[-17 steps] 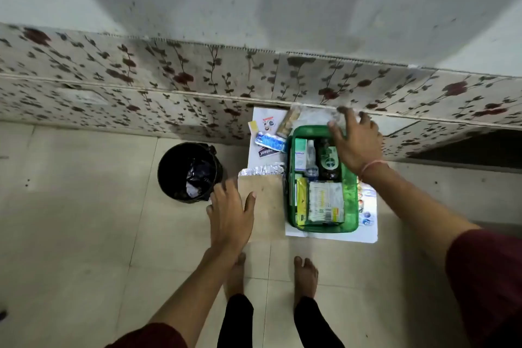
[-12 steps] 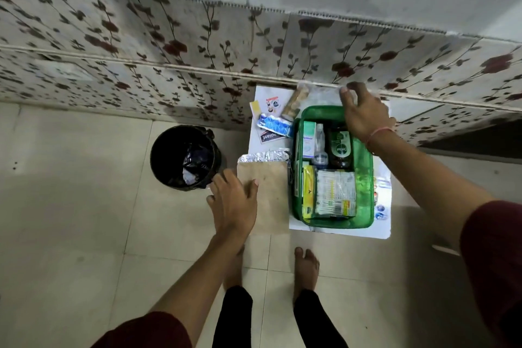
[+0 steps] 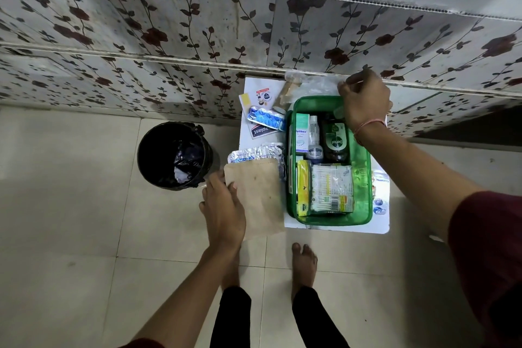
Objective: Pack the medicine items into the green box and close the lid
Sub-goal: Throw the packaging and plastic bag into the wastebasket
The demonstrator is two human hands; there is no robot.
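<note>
The open green box stands on a white sheet on the floor. It holds a Dettol bottle, small cartons and a cotton-bud pack. My right hand is at the box's far rim, fingers pinched on the clear plastic bag that lies against the wall. My left hand rests on the left edge of a brown paper envelope, fingers curled over it. Silver blister strips lie under the envelope's far end. A blue blister strip and a plaster packet lie left of the box.
A black waste bin with wrappers inside stands left of the envelope. The flowered tile wall rises just behind the box. My bare feet stand on the pale floor tiles in front of the sheet.
My right hand moved from over the box's far end to the plastic bag behind it and closed. My left hand slid forward onto the envelope's left edge. The camera moved closer.
</note>
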